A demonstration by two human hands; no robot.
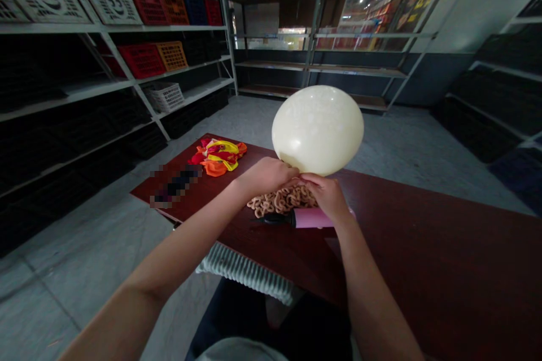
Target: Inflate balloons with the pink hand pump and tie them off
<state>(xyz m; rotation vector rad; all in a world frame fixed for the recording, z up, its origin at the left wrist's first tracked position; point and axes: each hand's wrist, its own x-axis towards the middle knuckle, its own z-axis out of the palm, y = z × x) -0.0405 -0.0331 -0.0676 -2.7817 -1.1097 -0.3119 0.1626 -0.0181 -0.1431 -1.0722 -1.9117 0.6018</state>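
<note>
A pale cream balloon (317,128), blown up round, stands above the table at the middle of the view. At its lower side my left hand (271,174) is closed, its fingertips against the neck. My right hand (328,194) pinches at the same spot from the right, so the two hands nearly touch. The neck itself is mostly hidden by my fingers. Below my hands lies a heap of brown ring-like coils (282,198). A pink hand pump (311,218) with a black end rests on the table in front of the heap, partly behind my right wrist.
Limp red, yellow and orange balloons (220,153) lie on the dark red table (423,237), left of the heap. A blurred-out dark object (178,185) is near the left edge. Shelves with crates (144,60) stand at the left, more shelving (313,67) behind.
</note>
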